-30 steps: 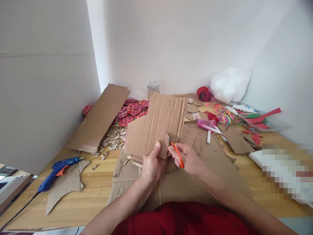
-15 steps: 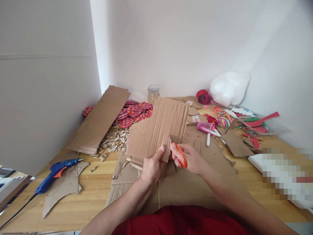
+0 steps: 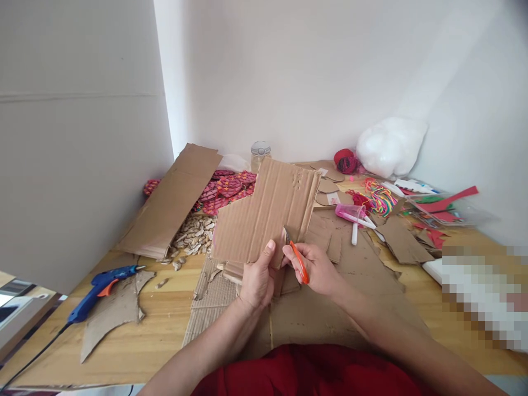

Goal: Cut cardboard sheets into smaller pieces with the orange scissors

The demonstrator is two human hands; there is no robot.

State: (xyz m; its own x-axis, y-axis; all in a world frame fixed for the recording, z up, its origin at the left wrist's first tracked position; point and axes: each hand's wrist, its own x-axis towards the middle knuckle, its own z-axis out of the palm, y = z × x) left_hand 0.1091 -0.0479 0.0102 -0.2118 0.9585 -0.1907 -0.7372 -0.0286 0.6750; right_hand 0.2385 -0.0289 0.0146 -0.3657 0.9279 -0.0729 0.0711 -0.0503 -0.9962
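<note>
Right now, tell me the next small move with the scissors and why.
Probably close the orange scissors for another short snip. The right hand has the blades at the lower edge of the cardboard piece, and the left hand pinches that edge beside them, holding it steady.

Plain white walls point(image 3: 313, 71) met in a corner behind a light wooden surface point(image 3: 165, 324), lit by soft daylight.
</note>
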